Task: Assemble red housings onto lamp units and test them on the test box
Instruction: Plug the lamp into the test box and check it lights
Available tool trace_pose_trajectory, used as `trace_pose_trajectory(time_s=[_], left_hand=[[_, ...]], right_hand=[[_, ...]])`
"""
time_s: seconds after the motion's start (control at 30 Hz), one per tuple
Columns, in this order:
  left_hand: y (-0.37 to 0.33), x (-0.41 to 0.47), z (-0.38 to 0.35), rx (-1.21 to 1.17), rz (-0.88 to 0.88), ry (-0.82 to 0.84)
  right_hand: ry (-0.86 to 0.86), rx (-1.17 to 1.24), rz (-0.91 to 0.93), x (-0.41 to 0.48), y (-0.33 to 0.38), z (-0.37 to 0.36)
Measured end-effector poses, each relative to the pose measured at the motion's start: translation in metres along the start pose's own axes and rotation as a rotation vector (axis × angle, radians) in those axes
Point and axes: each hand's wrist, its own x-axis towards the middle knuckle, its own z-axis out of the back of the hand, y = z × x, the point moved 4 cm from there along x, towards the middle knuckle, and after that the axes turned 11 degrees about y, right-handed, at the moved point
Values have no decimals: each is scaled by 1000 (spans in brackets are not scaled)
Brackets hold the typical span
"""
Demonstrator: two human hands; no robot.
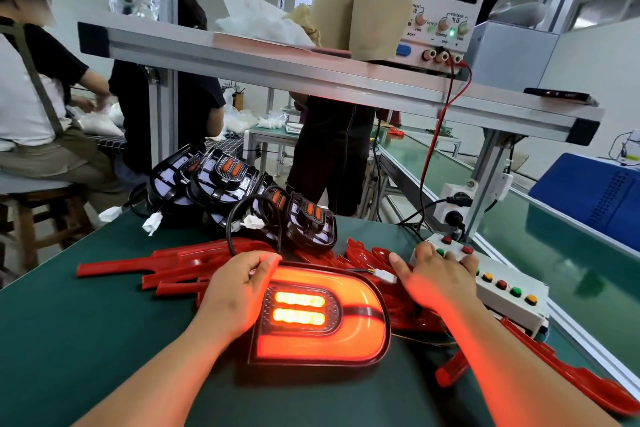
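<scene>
An assembled lamp unit (322,315) with a red housing lies on the green mat, glowing red with two bright bars lit in its middle. My left hand (239,291) grips its left edge. My right hand (433,270) rests flat on the white test box (502,291), fingers spread over its coloured buttons. A white connector (386,276) links the lamp's cable to the box. Loose red housings (180,267) lie in a pile behind the lamp. Several bare lamp units (221,180) with white plugs are stacked further back.
A power supply (446,7) reading 12.00 sits on the aluminium shelf (311,73), with red and black leads dropping to the bench. More red housings (571,374) lie at the right. A blue tray (595,198) and conveyor are right; people work behind.
</scene>
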Motion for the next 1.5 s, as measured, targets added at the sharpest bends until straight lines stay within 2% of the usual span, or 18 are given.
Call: trace_pose_trajectory(time_s=[0.2, 0.4, 0.53, 0.63, 0.8, 1.03, 1.23, 1.37, 1.5], left_hand=[[-1, 1, 0, 2, 0, 6], [-2, -1, -1, -20, 3, -20], [-2, -1, -1, -43, 10, -24], [-2, 0, -1, -37, 6, -30], [-1, 0, -2, -30, 6, -23], [1, 1, -3, -34, 11, -8], [3, 1, -3, -21, 10, -15], [1, 0, -2, -43, 18, -10], [-3, -1, -2, -68, 13, -2]], right_hand=[[74, 12, 25, -2, -1, 1], [99, 168, 51, -7, -9, 14], [15, 268, 107, -13, -6, 27], [-13, 222, 214, -23, 8, 35], [78, 46, 316, -39, 30, 23], [-44, 117, 238, -45, 37, 9], [-264, 165, 349, -52, 37, 13], [-275, 252, 409, -55, 36, 13], [-288, 239, 435, -54, 33, 11]])
